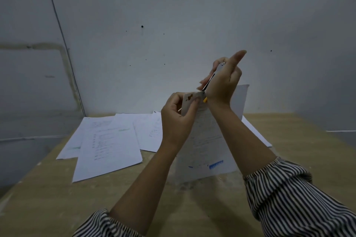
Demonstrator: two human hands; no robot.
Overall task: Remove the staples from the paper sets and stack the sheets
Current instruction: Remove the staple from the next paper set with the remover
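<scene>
A stapled paper set (207,140) is held up above the table, its printed sheets hanging down with a blue mark near the bottom. My left hand (177,119) pinches its top corner, which is folded over. My right hand (223,81) grips a metal stapler (216,72) with an orange tip, whose lower end touches that same corner. The staple itself is too small to make out.
Several loose printed sheets (107,140) lie spread on the wooden table (57,198) at the left and centre, with more paper (256,132) behind my right forearm. A grey wall stands close behind the table.
</scene>
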